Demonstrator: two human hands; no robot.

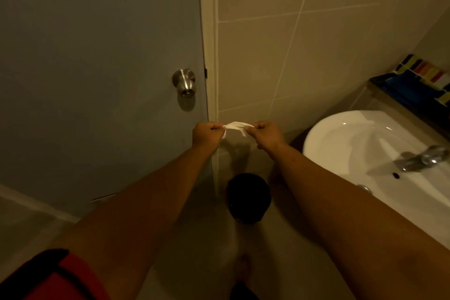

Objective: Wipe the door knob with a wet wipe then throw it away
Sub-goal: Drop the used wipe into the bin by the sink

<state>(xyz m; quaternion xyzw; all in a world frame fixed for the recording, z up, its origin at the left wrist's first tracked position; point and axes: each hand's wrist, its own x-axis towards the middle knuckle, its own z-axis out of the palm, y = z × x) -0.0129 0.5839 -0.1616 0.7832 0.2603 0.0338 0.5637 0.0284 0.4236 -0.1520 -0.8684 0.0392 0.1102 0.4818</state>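
A round silver door knob (184, 82) sticks out of the grey door (97, 68) near its right edge. Below and to the right of it, a small white wet wipe (235, 126) is stretched between both fists. My left hand (207, 134) pinches its left end and my right hand (265, 134) pinches its right end. Both hands are held in front of the door frame, apart from the knob. A black round bin (248, 197) stands on the floor directly beneath the hands.
A white wash basin (341, 143) with a chrome tap (421, 159) fills the right side. A dark tray with coloured items (418, 80) sits on the counter behind it. Beige tiled wall (304, 44) lies right of the door frame.
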